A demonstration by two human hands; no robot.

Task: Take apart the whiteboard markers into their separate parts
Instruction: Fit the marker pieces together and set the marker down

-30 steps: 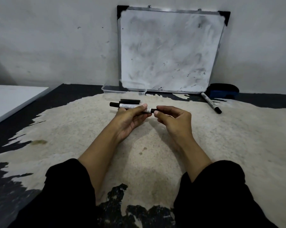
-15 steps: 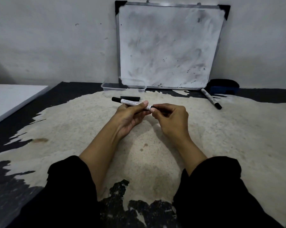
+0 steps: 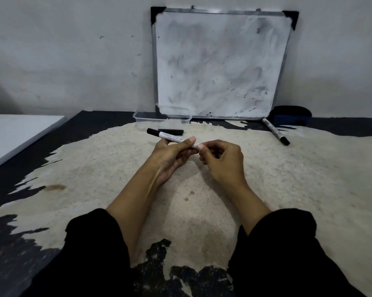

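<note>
My left hand [image 3: 170, 156] grips the marker [image 3: 169, 137] by its white barrel, above the desk [image 3: 298, 179]; my right hand [image 3: 221, 161] closes over its near end, hiding the tip; behind lies what may be the cap [image 3: 171, 131]; a second marker [image 3: 276, 131] rests far right.

The held marker [image 3: 169, 136] is white with a black end. The far-right marker [image 3: 275, 133] matches. A black cap [image 3: 171, 131] lies on the beige, black-patched bench [image 3: 287, 179]. The whiteboard [image 3: 219, 63] shows grey smudges and black corners; the eraser [image 3: 291, 118] is blue and black. Sleeves [image 3: 95, 249] are black.
</note>
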